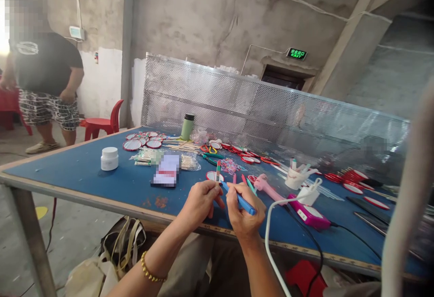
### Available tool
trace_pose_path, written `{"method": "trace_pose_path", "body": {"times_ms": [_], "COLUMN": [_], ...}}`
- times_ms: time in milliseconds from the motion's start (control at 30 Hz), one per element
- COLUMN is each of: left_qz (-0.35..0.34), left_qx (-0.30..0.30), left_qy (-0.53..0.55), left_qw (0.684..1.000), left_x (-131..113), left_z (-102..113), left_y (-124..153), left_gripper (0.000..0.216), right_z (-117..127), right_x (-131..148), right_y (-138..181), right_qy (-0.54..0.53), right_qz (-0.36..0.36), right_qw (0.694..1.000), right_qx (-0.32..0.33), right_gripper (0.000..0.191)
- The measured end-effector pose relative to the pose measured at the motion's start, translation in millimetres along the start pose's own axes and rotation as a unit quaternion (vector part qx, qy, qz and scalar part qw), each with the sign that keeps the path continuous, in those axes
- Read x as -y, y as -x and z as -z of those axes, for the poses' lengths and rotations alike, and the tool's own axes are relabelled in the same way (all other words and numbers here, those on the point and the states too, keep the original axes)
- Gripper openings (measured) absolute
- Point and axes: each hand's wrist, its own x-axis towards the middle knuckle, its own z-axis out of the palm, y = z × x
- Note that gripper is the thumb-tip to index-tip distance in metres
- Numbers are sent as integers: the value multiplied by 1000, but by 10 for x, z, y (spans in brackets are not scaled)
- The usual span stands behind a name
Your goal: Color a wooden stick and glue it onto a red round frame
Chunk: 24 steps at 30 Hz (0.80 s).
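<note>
Between the fingertips of my left hand [202,200] stands a small wooden stick [218,171] with coloured bands, green and red near its top. My right hand [248,213] is wrapped round a blue marker pen [244,204], whose tip points at the lower part of the stick. Whether the tip touches the stick I cannot tell. Just behind my left hand lies a round white disc with a red rim [214,176]. Beside my right hand are a few coloured pens and a pink tool with a handle [269,187].
The blue table [84,184] holds a white jar [109,158], a phone [166,170], a green bottle [187,127], pliers [213,151] and a white cup of pens [294,177]. A magenta box [310,213] and a white cable [267,238] are at right. A person [45,66] stands at left.
</note>
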Motion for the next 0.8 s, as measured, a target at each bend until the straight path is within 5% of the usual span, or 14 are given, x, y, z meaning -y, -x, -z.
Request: {"method": "trace_pose_path", "body": {"times_ms": [400,800], "left_qz": [-15,-7], "left_qx": [-6,2], "left_qy": [-4,-7], "left_qw": [1000,1000], "left_x": [46,55], "left_z": [71,17], "left_y": [17,-30], "left_gripper": [34,31], "right_z": [-93,-34], "right_x": [56,-11], "right_y": [24,-10], "right_qy": [-26,-31], "right_qz": [-17,-44], "right_qw": [999,998], "right_qx": [-43,-12], "right_gripper": [14,15]}}
